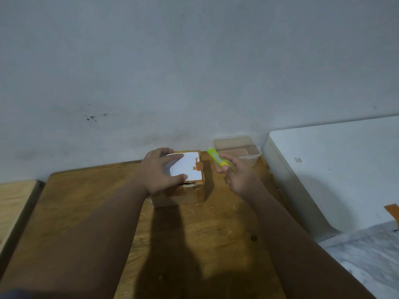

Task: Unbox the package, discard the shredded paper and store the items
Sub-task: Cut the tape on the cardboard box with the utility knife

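Brown box (190, 190) with white label (187, 167), a yellow-green, perhaps cutter, tool (218, 159), tan wooden table (97, 212).

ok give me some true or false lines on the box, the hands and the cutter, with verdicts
1. The left hand rests on the brown cardboard box with a white label. True.
2. The right hand is empty. False: it holds a yellow-green plastic cutter.
3. The box flaps stand wide open. False: the top lies flat, with tape on it.
4. A clear plastic lidded container sits by the wall, behind the cutter. True.
5. The box stands on a glass table. False: it stands on a wooden table.
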